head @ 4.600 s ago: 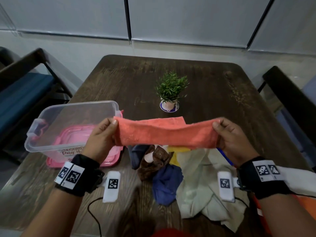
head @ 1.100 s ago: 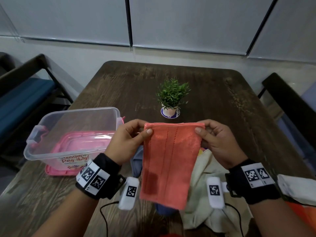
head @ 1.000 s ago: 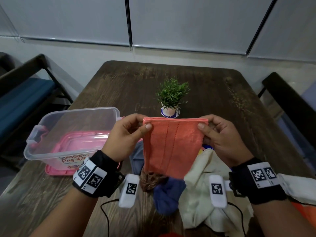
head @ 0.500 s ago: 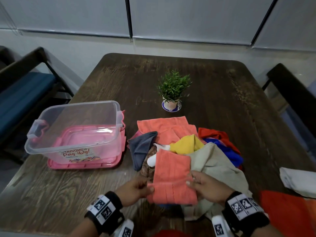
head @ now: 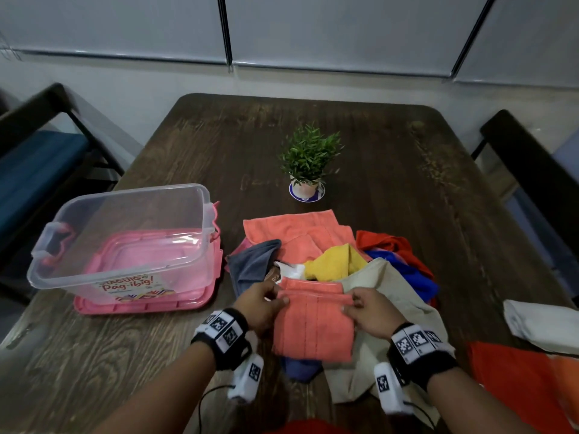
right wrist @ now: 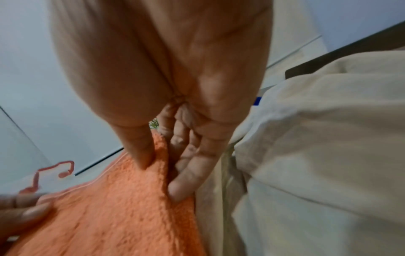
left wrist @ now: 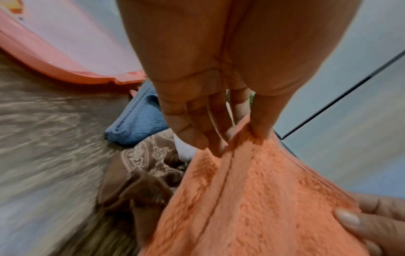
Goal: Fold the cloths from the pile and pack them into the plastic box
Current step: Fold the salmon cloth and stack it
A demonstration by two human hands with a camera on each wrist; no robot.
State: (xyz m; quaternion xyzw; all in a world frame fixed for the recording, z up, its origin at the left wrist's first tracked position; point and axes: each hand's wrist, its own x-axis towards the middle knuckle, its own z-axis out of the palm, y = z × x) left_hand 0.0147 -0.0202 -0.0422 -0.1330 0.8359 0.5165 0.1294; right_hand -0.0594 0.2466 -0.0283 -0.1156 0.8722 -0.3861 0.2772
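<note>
I am holding the folded coral cloth [head: 313, 327] low over the near edge of the pile [head: 329, 261], its far edge doubled over between my hands. My left hand [head: 261, 305] is pinching the cloth's left corner, thumb on top and fingers [left wrist: 197, 121] underneath. My right hand [head: 368, 311] is pinching the right corner the same way, thumb pressing down into the nap and fingers [right wrist: 188, 164] curling beneath.

Under the coral cloth, a beige cloth [head: 385, 286] is spreading out to my right, and a dark blue cloth [head: 300, 369] is peeking out below. Further back in the pile are lying a yellow cloth [head: 335, 264], a grey cloth [head: 253, 264], a brown patterned cloth [left wrist: 149, 155], a second coral cloth [head: 297, 230], and red and bright blue ones.

The clear plastic box [head: 125, 236] is sitting to my left on its pink lid [head: 141, 303], well apart from the pile. A small potted plant [head: 308, 161] is standing beyond the pile on the wooden table [head: 391, 170].
</note>
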